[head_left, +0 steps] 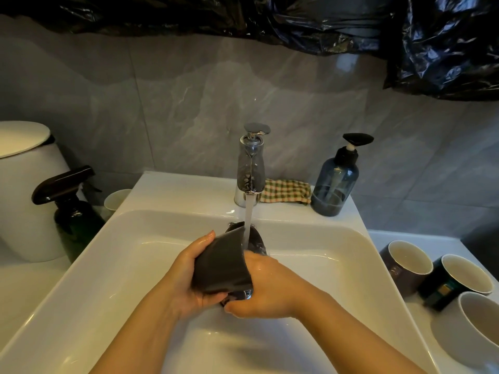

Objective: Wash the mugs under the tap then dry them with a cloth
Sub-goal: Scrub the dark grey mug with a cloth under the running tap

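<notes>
i see left hand and right hand gripping the dark mug, tilted lengthwise toward the tap; three mugs rightward.

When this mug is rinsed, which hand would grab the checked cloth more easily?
Probably the right hand: the checked cloth lies right of the tap, on its side, while the left hand grips the mug.

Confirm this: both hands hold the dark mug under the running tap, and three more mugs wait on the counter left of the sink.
Wrong side. In the head view the three mugs stand on the counter right of the sink, not left. The rest holds: left hand and right hand hold the dark mug under the running tap.
</notes>
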Demonstrator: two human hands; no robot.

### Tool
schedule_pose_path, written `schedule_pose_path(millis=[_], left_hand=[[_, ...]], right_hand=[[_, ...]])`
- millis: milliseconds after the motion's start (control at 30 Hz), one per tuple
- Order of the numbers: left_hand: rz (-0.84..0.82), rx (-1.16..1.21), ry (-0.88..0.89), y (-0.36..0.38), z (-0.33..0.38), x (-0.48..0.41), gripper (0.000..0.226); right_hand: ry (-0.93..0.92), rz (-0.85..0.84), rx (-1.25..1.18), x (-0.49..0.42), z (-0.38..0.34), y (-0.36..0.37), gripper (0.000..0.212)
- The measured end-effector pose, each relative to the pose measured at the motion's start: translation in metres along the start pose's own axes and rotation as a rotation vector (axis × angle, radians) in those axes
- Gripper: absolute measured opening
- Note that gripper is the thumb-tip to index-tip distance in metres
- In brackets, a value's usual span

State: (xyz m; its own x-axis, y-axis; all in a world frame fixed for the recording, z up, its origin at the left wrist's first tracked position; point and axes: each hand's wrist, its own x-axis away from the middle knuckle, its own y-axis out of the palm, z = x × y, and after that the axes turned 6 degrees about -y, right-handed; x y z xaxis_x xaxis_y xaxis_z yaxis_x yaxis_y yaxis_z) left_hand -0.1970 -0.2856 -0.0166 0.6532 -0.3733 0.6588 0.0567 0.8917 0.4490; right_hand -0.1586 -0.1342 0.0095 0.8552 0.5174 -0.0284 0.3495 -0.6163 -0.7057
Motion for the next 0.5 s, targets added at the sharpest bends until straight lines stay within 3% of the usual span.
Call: schedule_pose_path(millis=[100, 200, 300, 367, 500], left_hand=[[0.015, -0.048, 0.056, 0.005, -0.004, 0.0, 0.041], [0.027, -0.097, 0.108, 0.01, -0.01, -0.002, 0.037], [0.022, -0.097, 0.124, 0.012, -0.013, -0.003, 0.038], [0.017, -0.087, 0.121, 0.012, -0.011, -0.002, 0.043], [0.069, -0.063, 0.088, 0.007, -0.007, -0.002, 0.061]], right_hand=[[0.141, 0.071, -0.327, -0.006, 0.0, 0.003, 0.052], [0.256, 0.153, -0.706, -0.007, -0.004, -0.004, 0.025], [0.34, 0.194, -0.941, -0.007, -0.004, -0.01, 0.014], [0.3, 0.183, -0.945, -0.008, -0.006, -0.01, 0.013], [0.177, -0.028, -0.636, -0.005, -0.009, -0.007, 0.033]])
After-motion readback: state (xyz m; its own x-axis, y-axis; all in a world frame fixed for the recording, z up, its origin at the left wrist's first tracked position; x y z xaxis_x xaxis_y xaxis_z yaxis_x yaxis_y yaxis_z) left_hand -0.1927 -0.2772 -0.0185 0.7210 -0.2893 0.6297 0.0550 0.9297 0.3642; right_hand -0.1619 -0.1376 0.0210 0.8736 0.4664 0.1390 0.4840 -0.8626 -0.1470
